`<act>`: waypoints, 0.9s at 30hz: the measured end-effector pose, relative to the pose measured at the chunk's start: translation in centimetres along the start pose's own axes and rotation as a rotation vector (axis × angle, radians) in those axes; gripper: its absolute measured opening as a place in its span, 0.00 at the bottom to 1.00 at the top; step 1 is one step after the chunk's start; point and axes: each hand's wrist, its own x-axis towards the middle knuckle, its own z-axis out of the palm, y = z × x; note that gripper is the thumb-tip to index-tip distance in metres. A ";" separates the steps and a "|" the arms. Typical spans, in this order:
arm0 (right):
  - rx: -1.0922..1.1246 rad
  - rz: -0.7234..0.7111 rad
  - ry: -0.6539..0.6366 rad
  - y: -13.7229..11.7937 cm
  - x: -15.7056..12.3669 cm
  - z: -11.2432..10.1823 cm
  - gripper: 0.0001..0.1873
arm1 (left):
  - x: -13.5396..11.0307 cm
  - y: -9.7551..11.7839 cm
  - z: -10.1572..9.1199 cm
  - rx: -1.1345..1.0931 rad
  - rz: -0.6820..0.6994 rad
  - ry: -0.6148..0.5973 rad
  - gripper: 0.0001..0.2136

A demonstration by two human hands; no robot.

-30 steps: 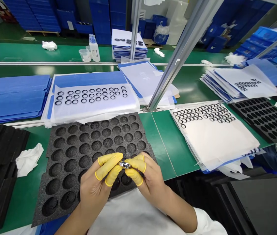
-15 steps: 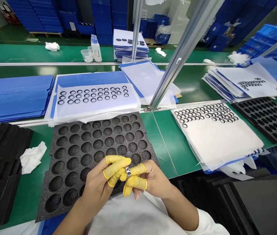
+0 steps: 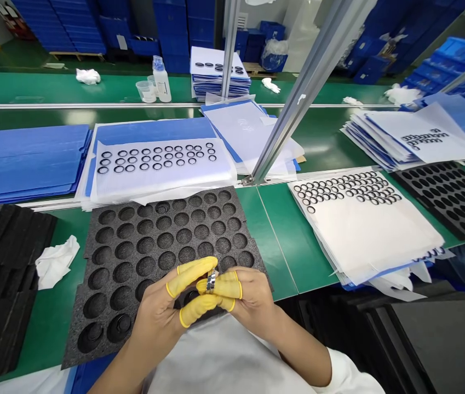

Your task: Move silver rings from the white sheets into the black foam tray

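Observation:
Both hands meet over the near edge of a dark grey foam tray (image 3: 80, 317) with rows of round pockets. Pinched among their fingertips is a small shiny metal ring (image 3: 211, 282), turned nearly edge-on. Yellow finger cots cover several fingers of my left hand (image 3: 170, 301), which grips the ring from its left side. My right hand (image 3: 244, 293), likewise in yellow cots, has fingers closed on the ring from the right. Dark round pieces sit in a few pockets, one near the tray's front left (image 3: 122, 323). My hands hide part of the tray.
Sheets with rows of black rings lie behind the tray (image 3: 158, 180) and to the right (image 3: 363, 235). Black foam trays are stacked at left (image 3: 6, 306), beside a crumpled white wipe (image 3: 57, 261). A slanted metal post (image 3: 298, 109) rises behind. Another black tray (image 3: 441, 197) lies far right.
The ring has turned between my fingers and shifted slightly left. My right fingers have moved left against my left hand. At far right, another person's hand has left the view.

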 end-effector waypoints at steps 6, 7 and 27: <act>0.134 0.140 -0.056 -0.8 0.5 -0.7 0.13 | -0.4 -0.2 0.0 -0.072 -0.039 0.027 0.26; 0.215 0.223 -0.093 -1.0 0.6 -0.9 0.16 | -0.5 -0.2 -0.1 -0.067 -0.057 0.028 0.27; 0.871 0.780 -0.119 -2.5 1.3 -1.3 0.19 | -0.3 0.4 -0.2 0.116 0.095 0.012 0.30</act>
